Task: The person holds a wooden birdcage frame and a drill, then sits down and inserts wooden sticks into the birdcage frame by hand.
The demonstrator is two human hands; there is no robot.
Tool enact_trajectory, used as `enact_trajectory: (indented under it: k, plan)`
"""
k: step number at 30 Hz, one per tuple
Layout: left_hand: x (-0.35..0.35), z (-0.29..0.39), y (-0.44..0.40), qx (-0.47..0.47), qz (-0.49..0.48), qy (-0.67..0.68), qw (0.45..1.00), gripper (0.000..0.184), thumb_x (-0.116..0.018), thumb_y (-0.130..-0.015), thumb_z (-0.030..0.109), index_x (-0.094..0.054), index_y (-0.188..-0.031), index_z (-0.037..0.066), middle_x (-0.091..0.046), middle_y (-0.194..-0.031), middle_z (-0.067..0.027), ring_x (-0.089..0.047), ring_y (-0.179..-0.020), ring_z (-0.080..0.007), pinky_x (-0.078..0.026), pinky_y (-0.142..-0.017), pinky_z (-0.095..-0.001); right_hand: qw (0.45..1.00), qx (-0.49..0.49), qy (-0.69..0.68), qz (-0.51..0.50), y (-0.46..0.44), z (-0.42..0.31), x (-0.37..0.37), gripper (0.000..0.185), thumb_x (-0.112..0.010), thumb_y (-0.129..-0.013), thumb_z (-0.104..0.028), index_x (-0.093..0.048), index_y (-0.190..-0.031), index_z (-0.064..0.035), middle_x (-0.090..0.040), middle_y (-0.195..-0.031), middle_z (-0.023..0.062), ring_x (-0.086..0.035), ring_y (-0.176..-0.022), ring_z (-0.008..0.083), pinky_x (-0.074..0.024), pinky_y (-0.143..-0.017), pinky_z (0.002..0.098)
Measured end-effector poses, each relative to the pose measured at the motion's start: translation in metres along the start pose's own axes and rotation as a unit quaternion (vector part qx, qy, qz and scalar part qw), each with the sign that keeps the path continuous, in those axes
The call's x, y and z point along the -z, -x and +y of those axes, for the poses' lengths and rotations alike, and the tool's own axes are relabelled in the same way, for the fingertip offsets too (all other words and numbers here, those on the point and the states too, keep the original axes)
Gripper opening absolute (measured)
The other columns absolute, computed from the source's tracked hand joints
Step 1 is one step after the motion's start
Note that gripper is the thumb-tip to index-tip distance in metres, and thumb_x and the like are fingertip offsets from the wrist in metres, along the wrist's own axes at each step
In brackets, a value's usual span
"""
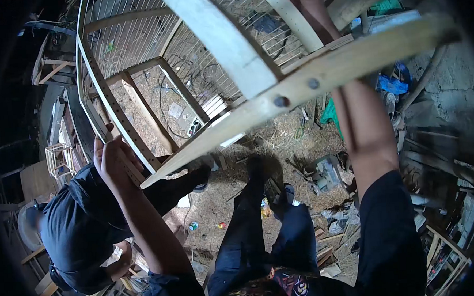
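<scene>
A large wooden birdcage [235, 121] with rows of thin bars is held up in front of me, tilted. A thick curved rail with two dark round plugs or bolts runs along its near side. My left hand [113, 157] is closed around the cage's narrow left edge strip, which has a line of small holes. My right arm reaches up behind the near rail. At the top edge of the view, my right hand [305, 2] grips the cage beside a pale slat; its fingers are partly hidden and cut off.
Another person [78, 231] in dark clothes bends low at the left. A small wooden cage frame [61, 160] stands beyond them. A grey machine or block [327, 173] sits on the shaving-covered floor [213, 197]. Blue plastic [395, 80] and timber offcuts lie at the right.
</scene>
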State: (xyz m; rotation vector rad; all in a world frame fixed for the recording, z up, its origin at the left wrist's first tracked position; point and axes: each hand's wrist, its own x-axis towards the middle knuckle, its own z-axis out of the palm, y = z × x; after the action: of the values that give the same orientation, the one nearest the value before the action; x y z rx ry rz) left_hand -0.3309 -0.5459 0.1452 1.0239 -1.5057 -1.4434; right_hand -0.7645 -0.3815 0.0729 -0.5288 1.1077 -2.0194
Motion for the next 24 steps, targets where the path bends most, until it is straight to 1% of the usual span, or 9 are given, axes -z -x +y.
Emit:
enact_trajectory:
  k: [2, 4, 9, 10, 14, 18, 20, 22, 24]
  plan:
    - [-0.004, -0.008, 0.016, 0.014, -0.002, 0.009, 1.0, 0.028, -0.059, -0.091, 0.011, -0.057, -0.116, 0.0, -0.054, -0.055, -0.0054, -0.049, -0.034, -0.0144, -0.042, -0.031, -0.0259, 0.995, 0.032, 0.067, 0.073, 0.016, 0.01, 0.002, 0.02, -0.07, -0.089, -0.024, -0.069, -0.087, -0.0041, -0.066, -0.071, 0.0018, -0.061, -0.058, 0.0115, -0.0492, -0.056, 0.0294]
    - [-0.001, -0.026, 0.027, 0.027, -0.013, 0.002, 1.0, 0.028, -0.059, -0.09, 0.01, -0.056, -0.116, -0.001, -0.054, -0.056, -0.006, -0.05, -0.035, -0.0144, -0.043, -0.031, -0.0261, 0.981, -0.034, 0.121, 0.15, 0.042, 0.017, 0.011, 0.018, -0.07, -0.087, -0.022, -0.067, -0.081, -0.0058, -0.058, -0.062, -0.0006, -0.054, -0.053, 0.0106, -0.0431, -0.051, 0.027]
    - [0.013, -0.087, 0.042, 0.068, -0.062, -0.032, 0.995, 0.038, -0.058, -0.087, 0.005, -0.054, -0.125, -0.003, -0.069, -0.075, -0.0146, -0.053, -0.038, -0.015, -0.043, -0.033, -0.0266, 0.98, -0.096, 0.033, 0.171, 0.118, 0.063, 0.075, 0.015, -0.067, -0.083, -0.017, -0.063, -0.091, -0.0046, -0.057, -0.07, 0.0002, -0.053, -0.056, 0.0125, -0.0501, -0.057, 0.029]
    - [0.005, -0.093, 0.052, 0.081, -0.044, -0.062, 0.994, 0.037, -0.058, -0.089, 0.01, -0.055, -0.124, -0.001, -0.055, -0.059, -0.0052, -0.05, -0.037, -0.013, -0.04, -0.032, -0.0259, 0.974, -0.129, 0.021, 0.186, 0.138, 0.067, 0.083, 0.016, -0.067, -0.083, -0.016, -0.062, -0.093, -0.0044, -0.057, -0.071, 0.0006, -0.054, -0.057, 0.0127, -0.0512, -0.058, 0.0297]
    - [0.014, -0.147, 0.082, 0.125, -0.1, -0.099, 0.982, 0.039, -0.062, -0.085, 0.006, -0.054, -0.123, -0.001, -0.064, -0.072, -0.0089, -0.053, -0.04, -0.0133, -0.041, -0.033, -0.0259, 0.965, -0.131, 0.018, 0.228, 0.209, 0.117, 0.137, 0.019, -0.065, -0.081, -0.014, -0.06, -0.097, -0.0048, -0.057, -0.072, 0.001, -0.054, -0.058, 0.0126, -0.05, -0.058, 0.0307]
    - [0.025, -0.208, 0.131, 0.196, -0.113, -0.078, 0.971, 0.035, -0.059, -0.086, -0.006, -0.052, -0.119, 0.001, -0.065, -0.075, -0.0081, -0.058, -0.05, -0.0119, -0.044, -0.042, -0.0259, 0.949, -0.159, 0.061, 0.266, 0.25, 0.142, 0.164, 0.021, -0.063, -0.078, -0.013, -0.061, -0.097, -0.0036, -0.06, -0.074, 0.0044, -0.056, -0.059, 0.013, -0.0473, -0.056, 0.0307]
    - [0.052, -0.264, 0.156, 0.177, -0.127, -0.076, 0.973, 0.045, -0.055, -0.087, -0.011, -0.047, -0.13, -0.003, -0.064, -0.107, -0.0144, -0.068, -0.078, -0.0174, -0.056, -0.063, -0.0278, 0.948, -0.118, 0.111, 0.274, 0.253, 0.165, 0.188, 0.02, -0.064, -0.077, -0.013, -0.062, -0.094, -0.0019, -0.06, -0.073, 0.005, -0.055, -0.058, 0.0146, -0.0471, -0.056, 0.0304]
    - [0.059, -0.287, 0.179, 0.25, -0.141, -0.091, 0.954, 0.049, -0.055, -0.086, -0.013, -0.045, -0.134, -0.005, -0.06, -0.118, -0.0137, -0.068, -0.09, -0.0176, -0.057, -0.073, -0.0295, 0.945, -0.109, 0.099, 0.292, 0.252, 0.179, 0.199, 0.02, -0.064, -0.077, -0.012, -0.062, -0.093, -0.0008, -0.059, -0.072, 0.0049, -0.056, -0.058, 0.0155, -0.0473, -0.056, 0.0311]
    - [0.069, -0.332, 0.201, 0.206, -0.136, -0.123, 0.961, 0.05, -0.057, -0.085, -0.012, -0.046, -0.133, -0.004, -0.061, -0.108, -0.0088, -0.063, -0.081, -0.0122, -0.054, -0.067, -0.0268, 0.946, -0.101, 0.086, 0.297, 0.247, 0.191, 0.209, 0.02, -0.064, -0.076, -0.012, -0.063, -0.092, 0.0002, -0.059, -0.071, 0.0048, -0.056, -0.058, 0.0163, -0.0476, -0.057, 0.0319]
